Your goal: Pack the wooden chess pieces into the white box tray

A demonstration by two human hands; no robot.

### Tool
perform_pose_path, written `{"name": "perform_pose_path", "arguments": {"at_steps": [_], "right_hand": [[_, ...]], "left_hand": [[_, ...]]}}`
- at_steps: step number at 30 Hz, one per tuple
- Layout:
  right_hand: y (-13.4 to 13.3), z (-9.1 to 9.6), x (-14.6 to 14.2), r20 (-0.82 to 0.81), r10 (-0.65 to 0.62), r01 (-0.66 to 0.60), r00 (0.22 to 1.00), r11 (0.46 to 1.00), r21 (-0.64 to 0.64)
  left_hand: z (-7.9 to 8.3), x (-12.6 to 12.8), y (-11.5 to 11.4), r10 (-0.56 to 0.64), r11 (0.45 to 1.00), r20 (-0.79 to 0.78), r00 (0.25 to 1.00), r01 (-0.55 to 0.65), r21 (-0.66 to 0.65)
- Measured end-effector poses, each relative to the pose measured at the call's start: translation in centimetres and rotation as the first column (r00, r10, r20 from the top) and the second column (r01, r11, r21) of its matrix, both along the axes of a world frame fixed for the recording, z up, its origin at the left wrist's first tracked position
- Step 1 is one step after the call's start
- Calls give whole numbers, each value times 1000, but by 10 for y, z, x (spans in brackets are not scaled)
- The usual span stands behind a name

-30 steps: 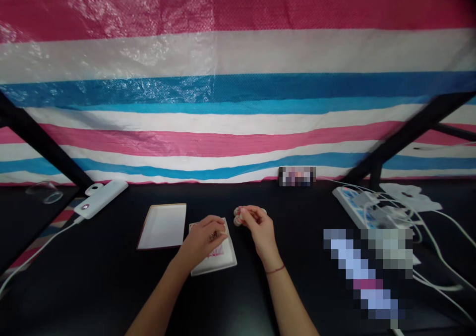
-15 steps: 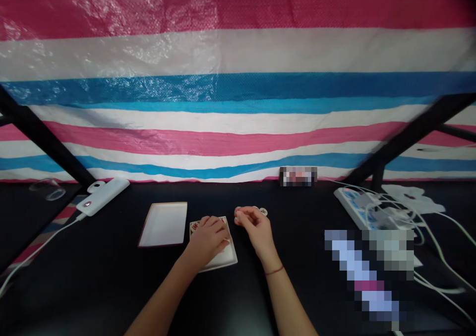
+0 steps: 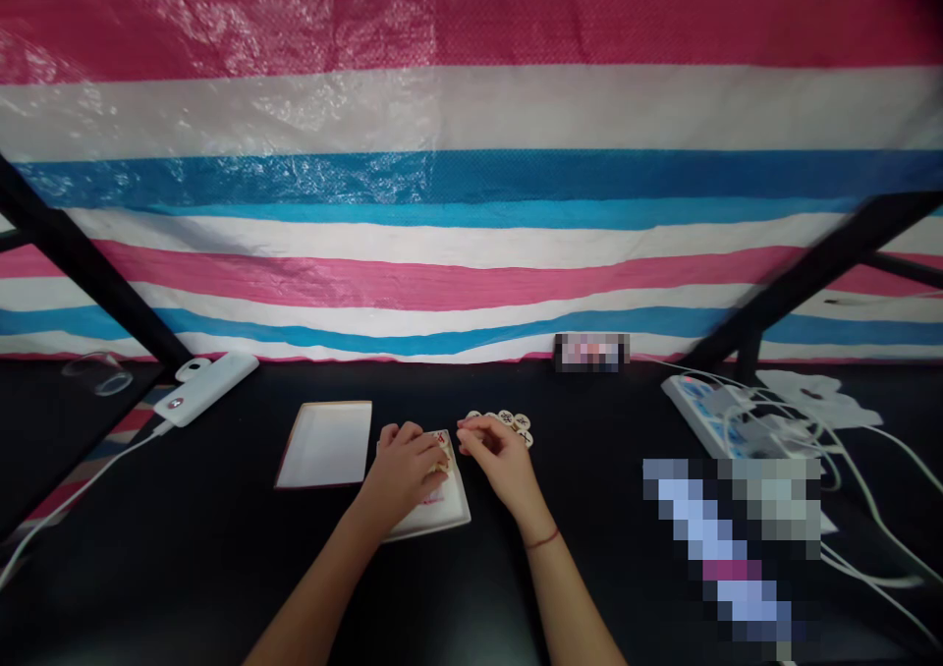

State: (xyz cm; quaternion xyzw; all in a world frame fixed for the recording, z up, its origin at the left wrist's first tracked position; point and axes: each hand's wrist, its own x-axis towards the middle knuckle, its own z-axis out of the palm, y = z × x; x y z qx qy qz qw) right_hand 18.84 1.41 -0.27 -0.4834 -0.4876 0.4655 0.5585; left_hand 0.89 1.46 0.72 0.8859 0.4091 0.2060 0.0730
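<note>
My left hand rests over a shallow white box on the black table, its fingers curled around a small round game piece inside the box. Red-marked pieces show in the box beside the fingers. My right hand hovers just to the right of the box, with thumb and fingers pinched on a small piece that I cannot make out clearly. Behind that hand lies a cluster of several round cream pieces on the table. The box's empty white lid lies flat to the left.
A white power bank with a cable sits at the back left beside a clear glass. A white power strip with tangled cables fills the right side. A striped tarp hangs behind the table.
My right hand has moved slightly left toward the box, uncovering more of the round pieces behind it. My left hand stays over the box and its fingers have curled.
</note>
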Motion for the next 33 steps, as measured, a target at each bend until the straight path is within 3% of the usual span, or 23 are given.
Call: {"name": "perform_pose_path", "arguments": {"at_steps": [10,21,25,28,33], "right_hand": [[-1,0,0,45,9,-9,999,1000,0],[-2,1,1,116,-1,-6,993,998,58],[-7,8,1,162,76,-98,984,986,135],[-10,12,1,301,152,-213,941,961,179],[-14,15,-2,618,119,-330,777,913,239]], "left_hand": [[-2,-1,0,96,993,-55,994,-91,74],[-5,2,-1,74,997,-59,996,-72,41],[-4,-1,0,74,997,-48,996,-72,29],[-5,-5,2,63,998,-44,997,-63,11],[-11,-7,5,49,998,-85,995,-53,-44]]}}
